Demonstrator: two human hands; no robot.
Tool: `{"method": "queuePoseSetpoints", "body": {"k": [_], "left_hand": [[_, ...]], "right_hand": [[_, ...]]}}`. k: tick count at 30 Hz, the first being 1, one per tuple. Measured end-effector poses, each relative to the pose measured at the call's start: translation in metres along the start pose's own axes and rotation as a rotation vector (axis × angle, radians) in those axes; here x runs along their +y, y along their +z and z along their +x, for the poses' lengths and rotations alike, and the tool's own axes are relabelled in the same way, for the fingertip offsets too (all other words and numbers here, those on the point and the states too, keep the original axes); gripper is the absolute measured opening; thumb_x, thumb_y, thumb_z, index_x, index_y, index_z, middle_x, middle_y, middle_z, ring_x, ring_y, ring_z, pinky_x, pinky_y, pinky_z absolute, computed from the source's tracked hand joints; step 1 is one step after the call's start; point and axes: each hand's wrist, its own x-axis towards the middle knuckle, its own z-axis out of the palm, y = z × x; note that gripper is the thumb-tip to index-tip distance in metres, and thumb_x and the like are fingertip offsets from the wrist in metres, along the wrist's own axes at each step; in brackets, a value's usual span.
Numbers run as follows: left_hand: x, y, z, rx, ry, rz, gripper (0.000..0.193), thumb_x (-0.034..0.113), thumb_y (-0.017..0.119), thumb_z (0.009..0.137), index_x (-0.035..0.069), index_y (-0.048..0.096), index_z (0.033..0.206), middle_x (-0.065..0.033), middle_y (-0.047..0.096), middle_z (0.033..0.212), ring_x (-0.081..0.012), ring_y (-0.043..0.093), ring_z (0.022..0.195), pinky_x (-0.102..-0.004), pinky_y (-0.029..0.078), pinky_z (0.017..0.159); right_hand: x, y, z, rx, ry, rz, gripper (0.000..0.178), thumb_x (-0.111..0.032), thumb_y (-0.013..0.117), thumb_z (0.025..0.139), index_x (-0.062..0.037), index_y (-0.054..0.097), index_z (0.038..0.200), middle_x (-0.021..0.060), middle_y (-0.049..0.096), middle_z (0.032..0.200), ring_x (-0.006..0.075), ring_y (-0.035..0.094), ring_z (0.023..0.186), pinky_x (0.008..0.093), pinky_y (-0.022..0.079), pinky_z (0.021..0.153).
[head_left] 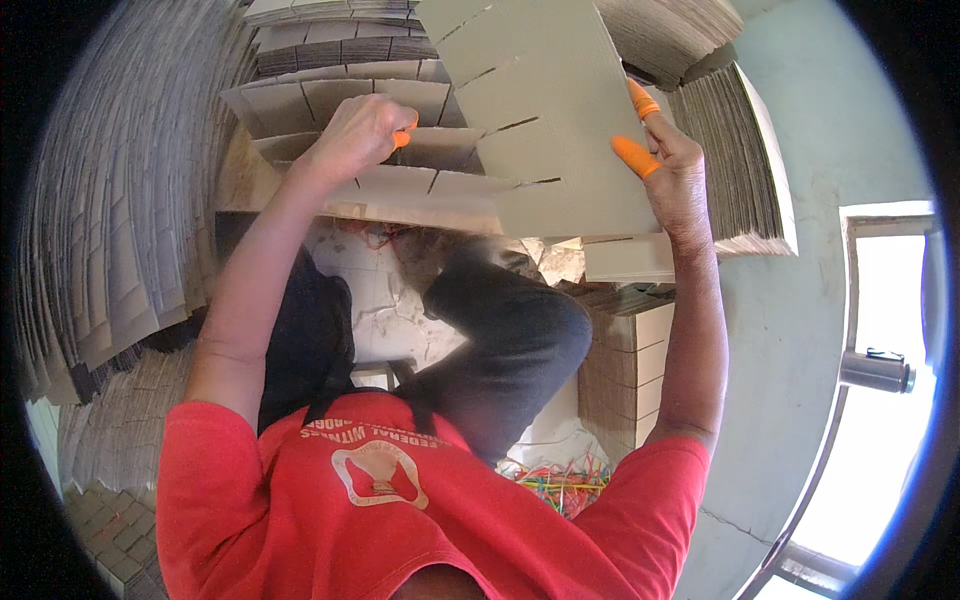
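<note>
The wearer's red shirt (450, 510) lies nearest the head camera, with dark trousers (500, 340) beyond it. The hands are apart. The right hand (672, 165) is clamped on the right edge of a slotted cardboard sheet (570, 110), which slants above the right end of the counter (245, 180). The left hand (360, 130) is curled tight over the slotted strips (400, 190) standing on that counter, left of the sheet; whether it pinches a strip, I cannot tell.

The sheet looks light and fairly stiff, dry rather than slippery, but likely to bend or tear at its slots. The plain right edge seems the best place to hold it, with the slotted left edge kept free.

Counting: 2 hands, 1 held sheet with 4 slots visible along its left side, and at least 3 strips near the left hand. The right hand shows 2 orange finger covers (635, 157); the left shows at least 1. There is 1 tall cardboard pile (150, 190) at far left, at least 2 cardboard stacks (735, 150) at upper right, 1 lower stack (630, 370) beside the knee, and 1 tangle of coloured string (565, 485) on the floor.
</note>
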Motion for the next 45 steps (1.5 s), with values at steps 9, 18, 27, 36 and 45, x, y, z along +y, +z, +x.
{"method": "queuePoseSetpoints", "body": {"k": [9, 18, 27, 36, 45], "left_hand": [[-0.049, -0.026, 0.05, 0.278, -0.209, 0.139, 0.026, 0.017, 0.072, 0.082, 0.007, 0.071, 0.106, -0.0151, 0.068, 0.089, -0.0334, 0.064, 0.09, -0.0454, 0.051, 0.075], [-0.079, -0.011, 0.072, -0.136, -0.191, 0.221, 0.008, 0.002, 0.069, 0.073, 0.001, 0.069, 0.081, -0.0214, 0.068, 0.089, -0.0392, 0.068, 0.087, -0.0482, 0.055, 0.073], [-0.09, 0.003, 0.079, -0.134, -0.195, 0.191, 0.006, 0.001, 0.068, 0.07, 0.0, 0.066, 0.076, -0.0239, 0.066, 0.085, -0.0427, 0.066, 0.083, -0.0502, 0.054, 0.07], [-0.089, 0.008, 0.082, -0.108, -0.229, 0.142, 0.008, 0.003, 0.072, 0.071, 0.0, 0.067, 0.075, -0.0227, 0.067, 0.082, -0.0436, 0.066, 0.084, -0.0512, 0.054, 0.071], [-0.091, 0.012, 0.078, -0.054, -0.2, 0.108, 0.017, 0.007, 0.074, 0.071, -0.001, 0.066, 0.083, -0.0231, 0.067, 0.09, -0.0418, 0.066, 0.089, -0.05, 0.053, 0.075]], "right_hand": [[0.032, 0.01, 0.008, 0.056, -0.191, -0.018, 0.068, -0.002, 0.078, 0.077, -0.0136, 0.055, 0.139, 0.0019, 0.034, 0.07, 0.0085, 0.031, 0.064, 0.0191, 0.033, 0.059], [0.012, 0.006, 0.005, -0.003, -0.138, -0.087, 0.059, 0.002, 0.074, 0.079, -0.0069, 0.057, 0.135, -0.0036, 0.056, 0.079, 0.0073, 0.037, 0.067, 0.0176, 0.036, 0.067], [0.011, 0.042, 0.017, -0.162, -0.311, -0.078, 0.047, 0.0, 0.071, 0.083, -0.0005, 0.056, 0.128, 0.0189, 0.066, 0.101, 0.0108, 0.049, 0.074, 0.0238, 0.046, 0.074], [0.008, 0.044, 0.054, -0.302, -0.376, -0.073, 0.049, -0.002, 0.07, 0.083, -0.0028, 0.057, 0.13, 0.0246, 0.063, 0.094, 0.0263, 0.057, 0.083, 0.0327, 0.049, 0.078], [-0.004, 0.043, 0.069, -0.359, -0.392, -0.039, 0.041, 0.001, 0.068, 0.081, -0.0019, 0.06, 0.121, 0.0247, 0.066, 0.104, 0.0359, 0.065, 0.093, 0.0385, 0.051, 0.08]]}}
